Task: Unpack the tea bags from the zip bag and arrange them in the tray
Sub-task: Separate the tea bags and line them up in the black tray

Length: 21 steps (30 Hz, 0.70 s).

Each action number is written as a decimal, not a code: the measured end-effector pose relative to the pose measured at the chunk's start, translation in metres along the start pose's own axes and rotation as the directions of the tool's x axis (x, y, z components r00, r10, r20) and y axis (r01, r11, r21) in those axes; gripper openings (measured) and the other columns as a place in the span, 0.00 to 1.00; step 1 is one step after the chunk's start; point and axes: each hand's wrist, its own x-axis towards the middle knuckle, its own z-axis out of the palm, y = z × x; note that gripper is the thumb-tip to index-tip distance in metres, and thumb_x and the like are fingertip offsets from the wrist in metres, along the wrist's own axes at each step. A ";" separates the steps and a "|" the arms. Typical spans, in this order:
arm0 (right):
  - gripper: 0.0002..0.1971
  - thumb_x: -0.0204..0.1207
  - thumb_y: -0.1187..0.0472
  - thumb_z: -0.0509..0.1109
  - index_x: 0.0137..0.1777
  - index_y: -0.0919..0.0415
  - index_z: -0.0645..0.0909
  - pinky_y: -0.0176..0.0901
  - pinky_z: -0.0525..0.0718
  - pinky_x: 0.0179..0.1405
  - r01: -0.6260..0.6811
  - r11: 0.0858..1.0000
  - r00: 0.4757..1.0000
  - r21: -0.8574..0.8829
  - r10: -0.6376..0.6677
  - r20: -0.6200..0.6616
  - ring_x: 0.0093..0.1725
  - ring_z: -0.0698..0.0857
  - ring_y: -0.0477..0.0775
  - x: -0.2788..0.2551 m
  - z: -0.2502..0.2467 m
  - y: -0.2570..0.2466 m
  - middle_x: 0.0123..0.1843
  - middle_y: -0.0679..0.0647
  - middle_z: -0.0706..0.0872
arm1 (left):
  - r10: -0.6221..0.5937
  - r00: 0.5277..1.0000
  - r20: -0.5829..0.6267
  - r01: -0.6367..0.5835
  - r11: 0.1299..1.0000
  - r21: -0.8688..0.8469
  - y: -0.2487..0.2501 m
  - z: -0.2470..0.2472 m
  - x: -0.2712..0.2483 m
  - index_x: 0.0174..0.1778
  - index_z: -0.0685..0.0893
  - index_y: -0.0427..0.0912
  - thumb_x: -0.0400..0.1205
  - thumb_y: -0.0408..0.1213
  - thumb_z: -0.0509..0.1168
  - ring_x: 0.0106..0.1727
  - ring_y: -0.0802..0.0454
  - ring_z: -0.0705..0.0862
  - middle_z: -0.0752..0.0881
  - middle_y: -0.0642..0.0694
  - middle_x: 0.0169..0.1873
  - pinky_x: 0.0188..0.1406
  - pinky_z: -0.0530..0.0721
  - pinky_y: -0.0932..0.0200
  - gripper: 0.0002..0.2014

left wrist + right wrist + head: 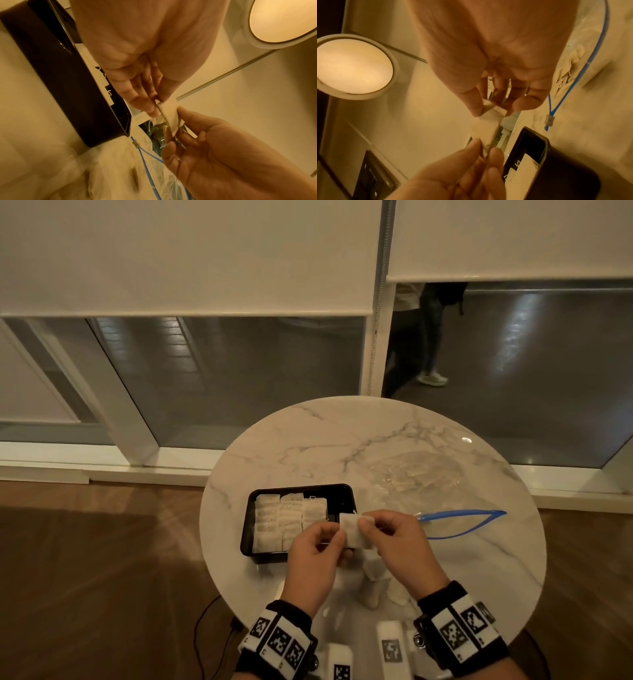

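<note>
Both hands hold one tea bag above the counter, just at the right end of the black tray. The left hand pinches its near edge; the right hand pinches the far edge. Rows of tea bags fill the tray's left part. The open zip bag lies to the right.

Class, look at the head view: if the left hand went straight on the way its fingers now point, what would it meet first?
Probably the right hand: the left hand points up and rightward along the tea bag both pinch. Depth is unclear.
</note>
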 end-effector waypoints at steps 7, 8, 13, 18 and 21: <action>0.04 0.78 0.61 0.76 0.46 0.50 0.89 0.41 0.89 0.46 0.023 0.993 1.000 -0.114 -0.022 0.015 0.44 0.91 0.45 0.012 0.014 0.003 0.41 0.47 0.93 | 0.054 0.996 -0.078 -0.016 0.905 0.425 -0.010 -0.028 0.006 0.52 0.88 0.53 0.86 0.43 0.67 0.51 0.57 0.87 0.90 0.57 0.47 0.56 0.88 0.57 0.04; 0.05 0.78 0.62 0.76 0.45 0.50 0.89 0.41 0.88 0.45 0.027 0.989 1.000 -0.144 -0.027 -0.001 0.43 0.90 0.45 0.015 0.015 0.005 0.40 0.47 0.92 | 0.115 0.991 -0.072 -0.036 0.736 0.676 -0.012 -0.034 0.007 0.54 0.87 0.56 0.86 0.48 0.66 0.55 0.60 0.84 0.88 0.61 0.50 0.61 0.85 0.56 0.06; 0.08 0.78 0.61 0.75 0.41 0.46 0.84 0.25 0.77 0.33 0.073 0.908 0.997 -0.413 -0.079 0.001 0.37 0.86 0.39 0.026 0.028 0.010 0.35 0.44 0.89 | 0.141 0.990 -0.031 -0.005 0.248 0.969 -0.027 -0.055 0.008 0.59 0.86 0.59 0.88 0.56 0.52 0.68 0.55 0.75 0.83 0.58 0.61 0.83 0.62 0.47 0.17; 0.05 0.79 0.62 0.73 0.46 0.50 0.86 0.25 0.77 0.35 0.126 0.796 0.990 -0.593 -0.061 0.128 0.39 0.85 0.40 0.044 0.043 0.009 0.38 0.44 0.87 | 0.045 0.999 -0.024 0.012 0.247 0.969 -0.037 -0.055 0.008 0.59 0.83 0.59 0.90 0.55 0.44 0.70 0.56 0.75 0.84 0.58 0.60 0.87 0.47 0.40 0.21; 0.06 0.79 0.64 0.71 0.48 0.52 0.86 0.32 0.81 0.43 0.166 0.713 0.972 -0.681 -0.002 0.235 0.45 0.86 0.48 0.058 0.054 0.006 0.42 0.47 0.86 | 0.025 0.999 -0.035 0.028 0.238 0.971 -0.038 -0.054 0.009 0.59 0.83 0.59 0.90 0.55 0.43 0.70 0.54 0.76 0.84 0.58 0.59 0.87 0.46 0.40 0.21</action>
